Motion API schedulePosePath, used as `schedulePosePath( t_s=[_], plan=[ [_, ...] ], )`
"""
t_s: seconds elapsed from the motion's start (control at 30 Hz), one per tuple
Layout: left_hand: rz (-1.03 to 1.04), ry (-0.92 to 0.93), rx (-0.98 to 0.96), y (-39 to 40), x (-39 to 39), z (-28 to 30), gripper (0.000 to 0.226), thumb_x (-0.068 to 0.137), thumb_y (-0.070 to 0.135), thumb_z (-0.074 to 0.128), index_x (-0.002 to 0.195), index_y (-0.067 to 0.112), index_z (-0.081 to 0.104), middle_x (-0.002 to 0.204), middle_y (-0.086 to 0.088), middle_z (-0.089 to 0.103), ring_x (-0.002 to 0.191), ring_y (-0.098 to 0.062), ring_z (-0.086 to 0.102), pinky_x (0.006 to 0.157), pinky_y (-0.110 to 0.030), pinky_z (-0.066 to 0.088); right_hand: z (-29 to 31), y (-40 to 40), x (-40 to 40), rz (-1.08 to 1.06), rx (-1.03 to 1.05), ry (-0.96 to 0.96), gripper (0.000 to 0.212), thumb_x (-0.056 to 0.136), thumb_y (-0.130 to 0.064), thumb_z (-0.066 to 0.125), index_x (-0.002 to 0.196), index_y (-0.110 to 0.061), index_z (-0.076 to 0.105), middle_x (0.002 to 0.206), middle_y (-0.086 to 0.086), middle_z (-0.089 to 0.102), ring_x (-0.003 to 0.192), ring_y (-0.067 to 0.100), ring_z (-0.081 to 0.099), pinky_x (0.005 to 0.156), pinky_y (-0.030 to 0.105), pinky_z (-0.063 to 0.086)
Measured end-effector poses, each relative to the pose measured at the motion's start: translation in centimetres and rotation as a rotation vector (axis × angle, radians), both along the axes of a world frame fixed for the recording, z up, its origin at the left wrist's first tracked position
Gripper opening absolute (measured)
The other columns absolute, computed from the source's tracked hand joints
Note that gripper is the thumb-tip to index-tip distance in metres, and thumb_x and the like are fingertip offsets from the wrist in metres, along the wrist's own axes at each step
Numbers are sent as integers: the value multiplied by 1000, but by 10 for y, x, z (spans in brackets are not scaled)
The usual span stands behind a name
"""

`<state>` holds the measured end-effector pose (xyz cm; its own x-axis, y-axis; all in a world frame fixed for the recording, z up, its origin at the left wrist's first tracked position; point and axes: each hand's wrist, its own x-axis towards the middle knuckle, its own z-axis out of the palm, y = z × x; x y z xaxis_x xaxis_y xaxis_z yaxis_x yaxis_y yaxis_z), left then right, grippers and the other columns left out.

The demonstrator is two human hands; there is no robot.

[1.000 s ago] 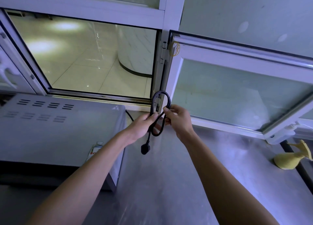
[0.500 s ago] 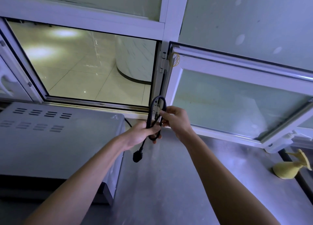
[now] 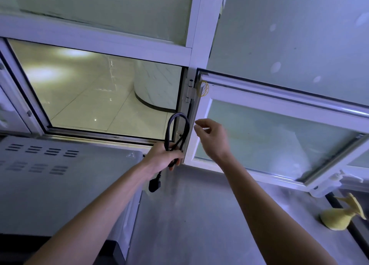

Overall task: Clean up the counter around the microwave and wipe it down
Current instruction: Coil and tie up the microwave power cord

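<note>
In the head view, a black power cord (image 3: pixel 176 133), folded into a loop, is gripped by the left hand (image 3: pixel 162 157) just right of the grey metal microwave (image 3: pixel 65 185), its plug (image 3: pixel 154 185) dangling, presumably so the steel counter (image 3: pixel 199 215) can be wiped. The right hand (image 3: pixel 212 138) is held empty beside the cord, fingers loosely curled. A yellow cloth (image 3: pixel 339 217) lies on the counter, far right of the microwave, likely for wiping.
</note>
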<state>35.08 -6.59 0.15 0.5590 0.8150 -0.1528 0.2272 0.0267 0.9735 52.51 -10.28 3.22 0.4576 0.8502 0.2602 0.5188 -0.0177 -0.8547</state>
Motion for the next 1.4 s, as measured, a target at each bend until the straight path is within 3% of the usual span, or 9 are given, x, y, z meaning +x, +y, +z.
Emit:
schedulePosePath(
  t_s=[0.23, 0.43, 0.63, 0.9, 1.03, 1.1, 1.17, 1.27, 1.4],
  plan=[
    [83, -92, 18, 36, 19, 44, 19, 85, 7, 70, 67, 5, 65, 54, -10, 59, 46, -18, 49, 43, -24, 39, 53, 42, 25, -128, 241, -369, 21, 93, -21, 64, 112, -15, 71, 101, 2, 67, 79, 15, 60, 72, 25, 47],
    [9, -85, 51, 62, 26, 49, 12, 87, 8, 72, 77, 4, 68, 68, -14, 69, 57, -21, 58, 56, -32, 47, 75, 84, 43, -166, 121, -572, 20, 93, -19, 59, 99, -3, 70, 101, 15, 62, 94, 34, 56, 75, 36, 46],
    [-67, -96, 21, 65, 30, 33, 14, 90, 7, 71, 79, 2, 65, 71, -17, 69, 53, -27, 59, 52, -29, 48, 77, 97, 47, -210, 33, -656, 24, 92, -16, 56, 79, -5, 72, 93, 10, 57, 87, 29, 53, 64, 32, 38],
    [-153, -111, 19, 56, 22, 15, 13, 94, 13, 66, 87, 4, 62, 75, -16, 70, 55, -27, 56, 56, -27, 46, 79, 106, 43, -194, 88, -673, 20, 82, -6, 53, 66, -4, 66, 83, 8, 57, 75, 28, 53, 56, 39, 48],
    [-133, -158, -29, 48, 16, 1, 13, 93, 11, 68, 80, 7, 65, 70, -18, 65, 54, -27, 53, 55, -32, 43, 71, 90, 39, -115, 180, -485, 16, 89, -17, 62, 80, -11, 74, 86, 2, 61, 79, 19, 57, 62, 29, 44],
    [-125, -144, -54, 40, 13, -8, 16, 94, 13, 66, 84, 0, 65, 68, -18, 65, 54, -27, 52, 53, -31, 43, 61, 67, 32, -78, 195, -363, 13, 91, -21, 66, 84, -13, 74, 86, -1, 66, 80, 11, 60, 68, 17, 44],
    [-124, -115, -84, 31, 11, -19, 29, 97, 17, 63, 88, -10, 60, 66, -17, 63, 53, -27, 51, 50, -29, 40, 39, 39, 26, -73, 132, -213, 14, 92, -24, 67, 84, -15, 73, 79, -8, 69, 73, 1, 62, 63, 8, 42],
    [-168, -73, -159, 17, 5, -38, 29, 97, 27, 62, 86, 0, 61, 67, -18, 62, 54, -25, 50, 48, -28, 39, -16, -4, 26, -75, 25, 67, 14, 90, -21, 71, 79, -13, 73, 65, -9, 67, 58, -1, 57, 59, 16, 44],
    [-253, 48, -242, -3, 1, -59, 31, 99, 35, 55, 88, 6, 61, 72, -19, 62, 50, -24, 49, 51, -29, 37, -92, -57, 27, -130, -150, 347, 15, 84, -25, 74, 76, -13, 76, 75, 7, 74, 67, 10, 59, 68, 32, 48]
  ],
)
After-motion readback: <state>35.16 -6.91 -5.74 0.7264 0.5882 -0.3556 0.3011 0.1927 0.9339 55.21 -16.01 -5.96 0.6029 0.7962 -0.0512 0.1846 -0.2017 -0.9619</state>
